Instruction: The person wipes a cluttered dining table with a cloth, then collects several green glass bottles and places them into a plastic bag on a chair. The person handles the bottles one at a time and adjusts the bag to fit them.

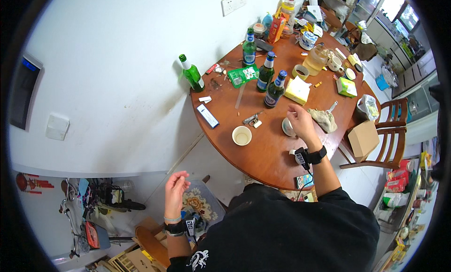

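My right hand (299,119) is over the table, its fingers loosely bent, partly covering a small pale round container (287,127); whether they touch cannot be told. My left hand (176,190) is off the table's near left side, fingers loosely curved and nothing visible in it. Two upright green beer bottles (265,72) (275,89) stand beyond my right hand, near a tissue pack (297,90) and a crumpled cloth (323,120). A paper cup (242,136) sits near the table's front edge, by a nail clipper (251,118).
Two more green bottles (191,73) (249,47) stand by the wall. A glass jug (315,59), a cup of dark liquid (300,72) and a green packet (243,76) lie across the wooden table (225,147). Chairs (392,147) and a cardboard box (363,139) are at the right.
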The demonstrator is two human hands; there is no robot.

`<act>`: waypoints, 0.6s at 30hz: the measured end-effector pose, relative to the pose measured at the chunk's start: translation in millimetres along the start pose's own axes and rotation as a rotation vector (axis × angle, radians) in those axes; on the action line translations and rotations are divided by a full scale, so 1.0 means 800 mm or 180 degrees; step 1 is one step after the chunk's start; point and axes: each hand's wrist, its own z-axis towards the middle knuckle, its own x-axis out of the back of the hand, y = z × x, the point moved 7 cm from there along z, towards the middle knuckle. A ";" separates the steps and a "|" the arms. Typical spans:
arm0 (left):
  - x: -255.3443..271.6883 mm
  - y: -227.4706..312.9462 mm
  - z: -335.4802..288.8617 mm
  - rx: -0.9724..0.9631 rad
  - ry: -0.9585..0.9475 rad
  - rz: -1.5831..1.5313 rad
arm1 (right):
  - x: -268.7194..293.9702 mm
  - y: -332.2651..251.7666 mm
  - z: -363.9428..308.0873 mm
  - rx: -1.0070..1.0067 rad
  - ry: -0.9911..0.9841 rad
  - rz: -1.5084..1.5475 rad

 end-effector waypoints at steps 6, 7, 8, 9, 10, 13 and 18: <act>-0.013 0.007 0.043 0.0119 -0.0021 -0.0177 | -0.007 0.000 0.017 -0.0097 -0.0081 0.0216; -0.015 0.011 0.054 0.0124 -0.0064 -0.0144 | -0.004 0.000 0.018 -0.0096 -0.0013 0.0158; -0.018 0.015 0.068 0.0138 -0.0111 -0.0109 | -0.002 0.003 0.019 -0.0101 0.0040 0.0144; -0.019 0.020 0.083 0.0157 -0.0141 -0.0044 | 0.000 0.008 0.019 -0.0207 0.0100 0.0117; -0.020 0.028 0.102 0.0096 -0.0220 0.0058 | 0.001 0.012 0.019 -0.0215 0.0118 0.0094; -0.019 0.059 0.170 -0.0125 -0.0318 0.0514 | -0.008 0.020 0.019 -0.0386 -0.0012 0.0129; -0.039 0.134 0.313 -0.1005 -0.0278 0.1281 | -0.049 -0.029 0.058 -0.0645 -0.0442 0.0752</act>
